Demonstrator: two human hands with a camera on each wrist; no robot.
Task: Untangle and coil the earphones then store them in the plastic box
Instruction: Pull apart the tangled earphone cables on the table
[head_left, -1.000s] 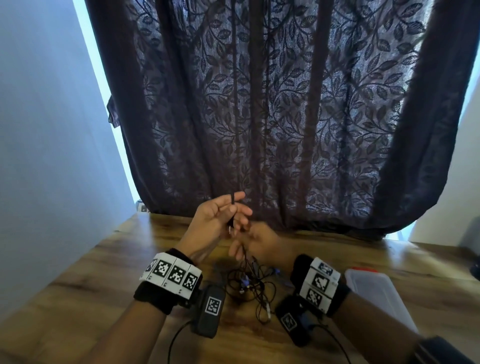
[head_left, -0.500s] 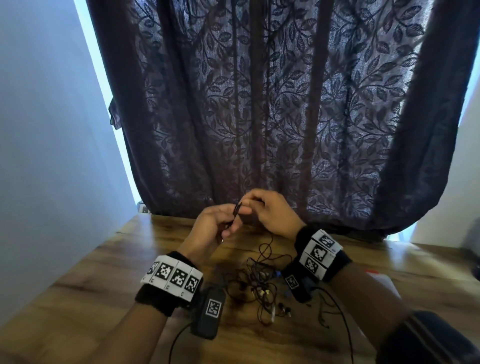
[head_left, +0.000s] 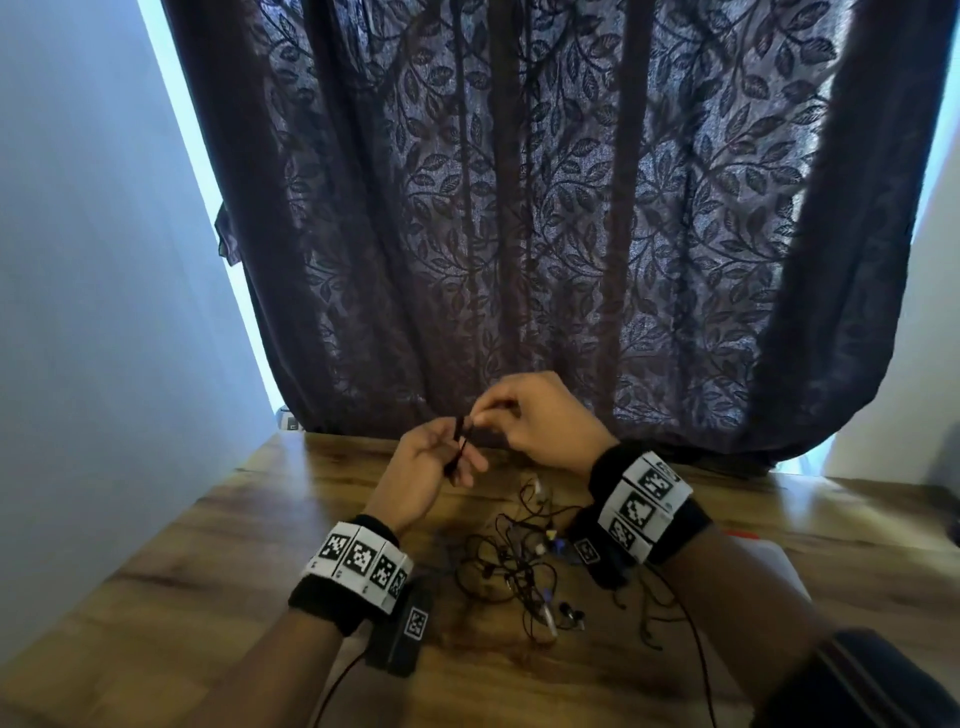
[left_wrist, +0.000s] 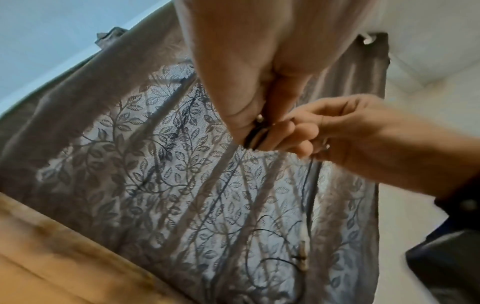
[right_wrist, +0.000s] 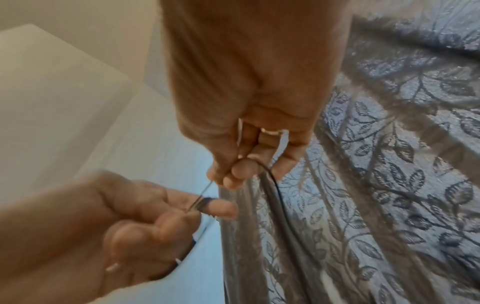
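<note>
Both hands are raised above the wooden table (head_left: 208, 597). A few turns of black earphone cable (right_wrist: 201, 203) are wound round the fingers of my left hand (head_left: 441, 457); in the left wrist view these turns (left_wrist: 255, 135) sit at the fingertips. My right hand (head_left: 524, 415) pinches the cable (right_wrist: 270, 176) just beside the left fingers, and a strand hangs down from it. A tangle of black earphones (head_left: 519, 571) lies on the table below the hands. The translucent plastic box (head_left: 774, 561) is at the right, mostly hidden behind my right forearm.
A dark leaf-patterned curtain (head_left: 545, 208) hangs right behind the table's far edge. A pale wall (head_left: 93, 312) bounds the left side. Thin black leads (head_left: 696, 654) trail from the wrist cameras across the near table.
My right hand rose from the tangle on the table up to the left hand's fingertips, drawing cable with it. The left hand stayed raised, its fingers now more curled round the cable.
</note>
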